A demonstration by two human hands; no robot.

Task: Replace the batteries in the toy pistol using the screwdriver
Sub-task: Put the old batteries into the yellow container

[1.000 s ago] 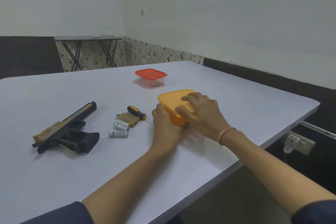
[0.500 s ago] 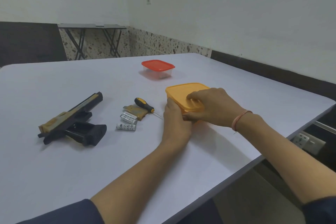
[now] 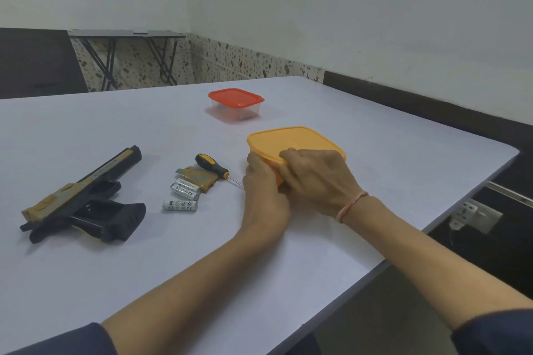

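Note:
A black and tan toy pistol (image 3: 83,199) lies on its side at the left of the white table (image 3: 403,170). To its right lie several white batteries (image 3: 183,196), a tan battery cover (image 3: 199,177) and a black-and-yellow screwdriver (image 3: 212,166). My left hand (image 3: 264,184) grips the near left side of an orange lidded box (image 3: 291,143). My right hand (image 3: 315,179) lies over the box's near edge, fingers curled on the lid rim. The box's near wall is hidden by both hands.
A clear box with a red lid (image 3: 235,104) stands farther back on the table. The table's right edge runs close to the orange box. A wall socket (image 3: 473,215) sits below that edge. A folding table (image 3: 127,55) stands by the far wall.
My right hand has slid from the top of the lid down to its near edge. My left hand stays on the box's side. The view has shifted a little.

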